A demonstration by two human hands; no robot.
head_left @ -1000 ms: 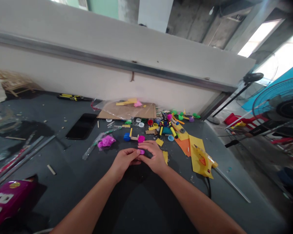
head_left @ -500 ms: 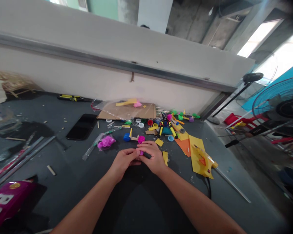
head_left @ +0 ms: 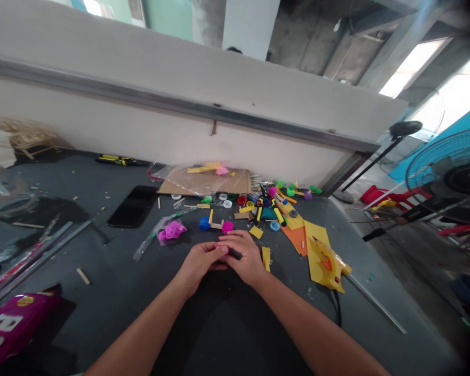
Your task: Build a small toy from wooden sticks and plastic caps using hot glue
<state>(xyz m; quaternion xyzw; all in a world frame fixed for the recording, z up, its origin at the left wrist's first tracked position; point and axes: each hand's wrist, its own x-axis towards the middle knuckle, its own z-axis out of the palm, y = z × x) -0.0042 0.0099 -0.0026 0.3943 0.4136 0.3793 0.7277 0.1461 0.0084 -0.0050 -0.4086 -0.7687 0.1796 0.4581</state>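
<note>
My left hand (head_left: 199, 263) and my right hand (head_left: 246, 256) meet low over the dark table, fingers curled together. Pinched between them is a small piece of purple-pink clay (head_left: 230, 251), mostly covered by the fingers. Just beyond the fingertips stands a little model with a blue wheel (head_left: 204, 223), a pink wheel (head_left: 227, 226) and a yellow upright stick (head_left: 210, 215). To the left lies a lump of pink clay (head_left: 173, 230) in clear plastic.
A black phone (head_left: 132, 206) lies left. Bottle caps (head_left: 242, 199), yellow-handled pliers (head_left: 259, 211) and foam sheets crowd the back right. A yellow glue gun (head_left: 331, 266) with its cord lies right, a purple tool (head_left: 19, 324) front left. A white partition (head_left: 160, 125) stands behind.
The hands stay together in nearly the same spot, with the fingers shifting slightly around the clay; less of it shows now. The whole view has moved slightly.
</note>
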